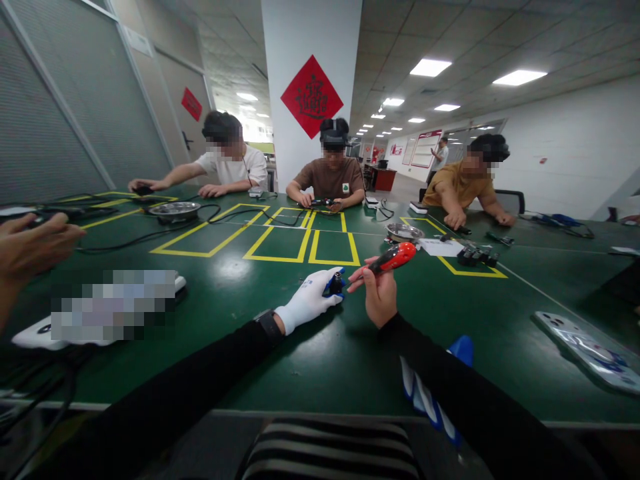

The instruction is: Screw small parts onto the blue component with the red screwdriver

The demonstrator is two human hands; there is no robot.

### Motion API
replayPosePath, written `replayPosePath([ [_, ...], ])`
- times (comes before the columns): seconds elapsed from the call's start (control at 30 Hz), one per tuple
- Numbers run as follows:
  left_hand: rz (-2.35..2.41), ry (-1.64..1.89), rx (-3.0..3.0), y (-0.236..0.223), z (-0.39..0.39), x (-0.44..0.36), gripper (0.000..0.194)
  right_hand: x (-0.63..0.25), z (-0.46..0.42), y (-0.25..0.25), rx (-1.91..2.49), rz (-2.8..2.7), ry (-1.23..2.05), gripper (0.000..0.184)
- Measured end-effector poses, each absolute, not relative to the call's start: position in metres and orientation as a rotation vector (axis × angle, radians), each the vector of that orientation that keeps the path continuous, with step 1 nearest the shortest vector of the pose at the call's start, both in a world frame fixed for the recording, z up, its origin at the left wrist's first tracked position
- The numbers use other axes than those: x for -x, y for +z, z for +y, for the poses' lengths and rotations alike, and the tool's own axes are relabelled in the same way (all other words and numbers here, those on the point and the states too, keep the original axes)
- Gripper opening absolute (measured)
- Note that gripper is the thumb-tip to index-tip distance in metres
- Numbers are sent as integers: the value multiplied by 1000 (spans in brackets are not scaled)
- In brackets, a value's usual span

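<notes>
Red-and-black hand tool with a rounded glossy handle (393,258), just right of center frame, tilted with the red end up and right in the right hand (381,293). Small black part with a shiny metal top (338,283), roughly upright, lower left of it, in the white-gloved left hand (311,297).

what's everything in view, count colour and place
Tape outlines: several, yellow, on green table
Metal bowls: two, silver, left and right
Paper: at least one, white, beside right bowl
Small parts: several, black, right of paper
Phone: one, silvery, right edge
Device: one, white, blurred, left
Cables: several, mostly black, left
Diamond signs: two, red, pillar and door
Seated people: three, white, brown, tan tops, opposite
Standing person: one, light top, background
Co-worker's hand: at least one, bare, left edge
Glove: one, blue-white, under right forearm
Screwdriver-like tool: one, red-black, right hand
Cylindrical part: one, black, left hand
Left hand: one, white-blue glove, centre
Right hand: one, bare, centre right
</notes>
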State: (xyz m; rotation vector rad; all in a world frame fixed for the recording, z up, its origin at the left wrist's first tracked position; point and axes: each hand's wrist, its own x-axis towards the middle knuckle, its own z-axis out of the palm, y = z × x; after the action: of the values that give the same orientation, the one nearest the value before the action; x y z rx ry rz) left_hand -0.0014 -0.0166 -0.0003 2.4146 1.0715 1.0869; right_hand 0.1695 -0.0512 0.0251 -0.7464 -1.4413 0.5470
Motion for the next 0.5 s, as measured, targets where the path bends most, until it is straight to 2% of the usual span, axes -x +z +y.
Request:
replayPosePath([
  [0.27, 1087, 1074, -2368, 3, -19, 1, 59, -170, -51, 25, 734, -1426, 540, 23],
  [0.5, 1084, 1065, -2267, 12, -24, -1, 45, -169, -50, 27, 698, -1373, 624, 24],
])
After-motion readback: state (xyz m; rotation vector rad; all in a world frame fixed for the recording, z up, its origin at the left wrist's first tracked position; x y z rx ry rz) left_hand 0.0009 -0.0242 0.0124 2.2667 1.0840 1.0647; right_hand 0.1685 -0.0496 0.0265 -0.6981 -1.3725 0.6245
